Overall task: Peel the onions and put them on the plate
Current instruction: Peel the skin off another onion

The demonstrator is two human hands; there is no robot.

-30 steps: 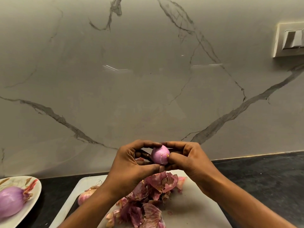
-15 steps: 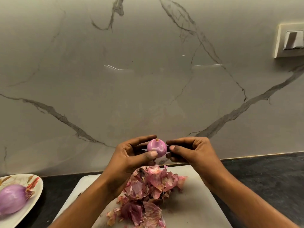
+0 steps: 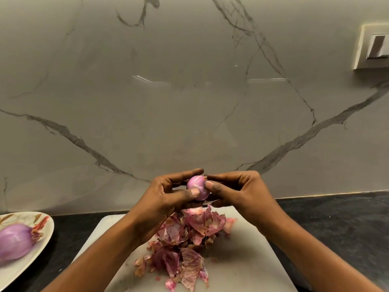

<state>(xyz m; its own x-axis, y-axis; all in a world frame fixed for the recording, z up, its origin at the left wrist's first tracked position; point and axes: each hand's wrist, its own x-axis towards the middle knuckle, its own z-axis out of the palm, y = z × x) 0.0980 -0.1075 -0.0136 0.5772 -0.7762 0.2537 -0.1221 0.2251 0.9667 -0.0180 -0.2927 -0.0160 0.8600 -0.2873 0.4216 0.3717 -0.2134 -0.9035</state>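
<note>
A small pink onion (image 3: pixel 197 186) is held in the air above the white cutting board (image 3: pixel 242 260). My left hand (image 3: pixel 168 197) grips it from the left, thumb across its front. My right hand (image 3: pixel 237 192) pinches its right end with thumb and forefinger. A heap of dry purple onion skins (image 3: pixel 185 245) lies on the board under the hands. At the far left a white patterned plate (image 3: pixel 45 232) carries one peeled purple onion (image 3: pixel 14 241).
A dark stone counter (image 3: pixel 336 218) runs beneath the board and plate. A grey marbled wall (image 3: pixel 189 102) rises right behind the hands. A white switch plate (image 3: pixel 372 46) is mounted on the wall at the upper right.
The right hand, slightly apart from the onion half a second ago, has closed in and now pinches its right end. The onion has turned in the left hand's grip.
</note>
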